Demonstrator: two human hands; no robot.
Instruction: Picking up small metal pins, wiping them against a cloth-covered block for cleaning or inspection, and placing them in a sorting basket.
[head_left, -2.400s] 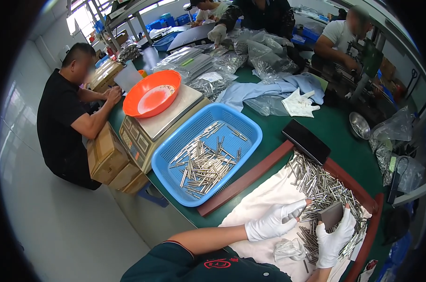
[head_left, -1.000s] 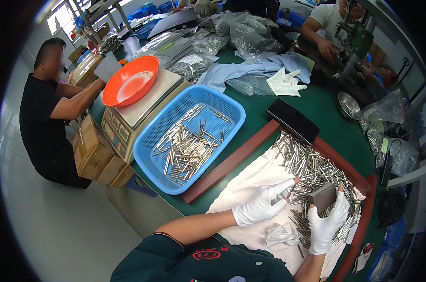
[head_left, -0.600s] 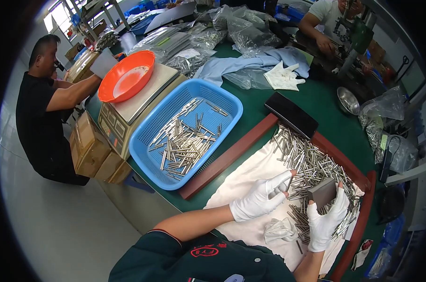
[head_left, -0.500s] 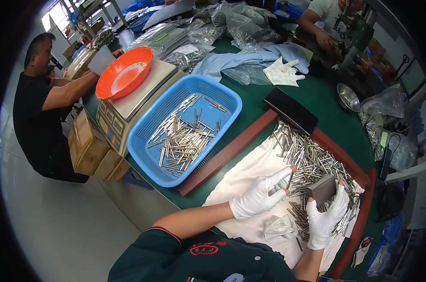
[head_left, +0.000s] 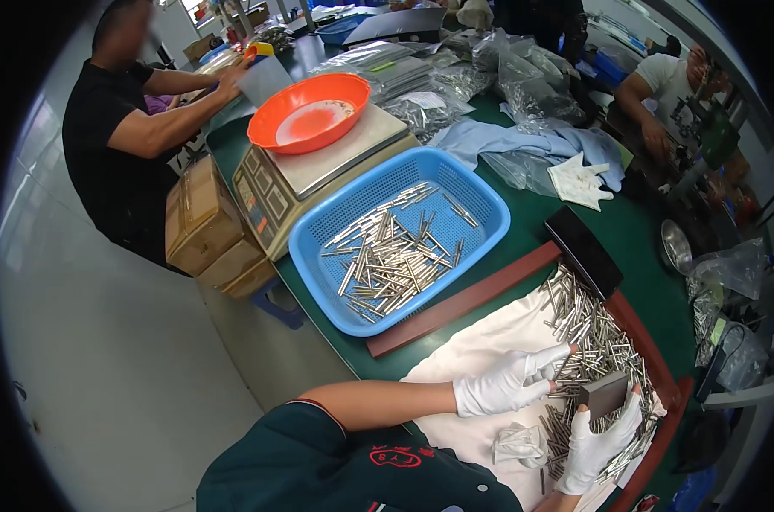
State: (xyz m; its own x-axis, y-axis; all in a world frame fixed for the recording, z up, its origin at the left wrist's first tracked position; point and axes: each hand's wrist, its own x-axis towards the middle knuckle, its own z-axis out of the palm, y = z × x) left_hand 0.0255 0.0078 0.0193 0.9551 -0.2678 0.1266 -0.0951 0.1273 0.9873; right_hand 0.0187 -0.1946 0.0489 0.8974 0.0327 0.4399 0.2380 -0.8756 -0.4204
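My right hand (head_left: 602, 444), in a white glove with bare fingertips, grips a dark grey rectangular block (head_left: 605, 394) above a heap of metal pins (head_left: 592, 333). Left of it, my left hand (head_left: 505, 386), gloved the same way, pinches a thin metal pin between its fingertips. The pins lie scattered on a white cloth (head_left: 455, 350). A crumpled white cloth (head_left: 520, 445) rests just below my left hand. Farther left, a blue perforated basket (head_left: 308, 277) holds more pins.
Reddish-brown bars (head_left: 464, 300) border the cloth, with a black phone (head_left: 585, 252) at their far corner. An orange bowl (head_left: 306, 136) sits on a scale (head_left: 272, 200) beside the basket. A white glove (head_left: 581, 181) and plastic bags lie farther back. Two co-workers are nearby.
My view has swung left, so the table appears shifted right and lower. Both hands stay over the pins, still holding the pin and the block. The co-worker at left has hands raised at a yellow object.
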